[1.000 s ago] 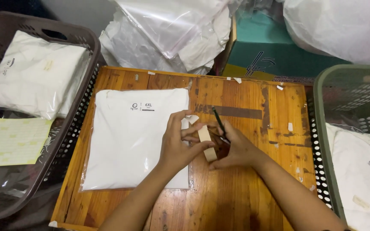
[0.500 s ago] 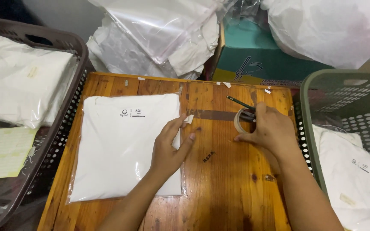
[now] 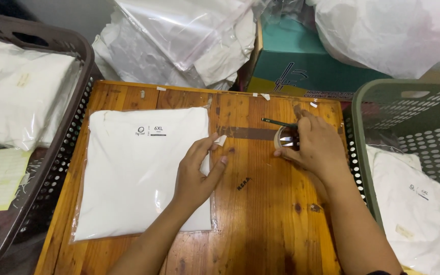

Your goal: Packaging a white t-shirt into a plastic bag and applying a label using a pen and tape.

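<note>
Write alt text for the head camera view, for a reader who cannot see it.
A person's left hand presses on a folded white garment in a clear bag on a wooden table, while the right hand holds a roll of tape with a strip drawn out toward the bag. Baskets of similar bagged garments flank the table.

- Left hand point(image 3: 195, 170) lies flat, palm down, fingers spread and pointing up and to the right, thumb out to the side.
- Left forearm runs in bare from the bottom edge.
- Right hand point(image 3: 315, 145) is curled, knuckles up, fingers closed in a grip.
- Right forearm angles in from the lower right.
</note>
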